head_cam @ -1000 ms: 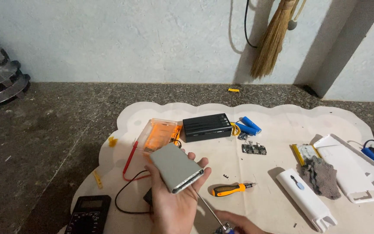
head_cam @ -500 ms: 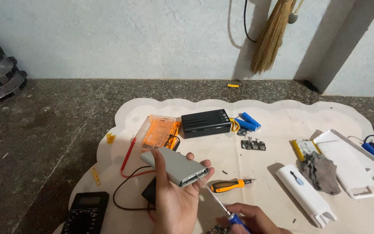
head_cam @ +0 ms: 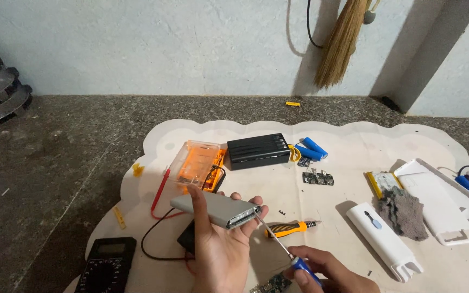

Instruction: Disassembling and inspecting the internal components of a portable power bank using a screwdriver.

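Note:
My left hand (head_cam: 218, 249) holds a flat grey metal power-bank case (head_cam: 213, 208) sideways above the mat, its open end facing right. My right hand (head_cam: 324, 271) grips a thin screwdriver with a blue handle (head_cam: 278, 244). The screwdriver's tip touches the open end of the case. An orange-and-black screwdriver (head_cam: 289, 229) lies on the mat just right of the case.
A white scalloped mat (head_cam: 354, 141) lies on the dark stone floor. On it are a clear orange box (head_cam: 196, 163), a black box (head_cam: 258, 150), blue cylindrical cells (head_cam: 311, 148), small circuit boards (head_cam: 318, 178), white casings (head_cam: 384, 240), a grey cloth (head_cam: 406, 212). A black multimeter (head_cam: 107, 265) sits lower left.
My left hand turned the grey case to lie sideways with its open end to the right. My right hand came up with the blue screwdriver and set its tip at that end.

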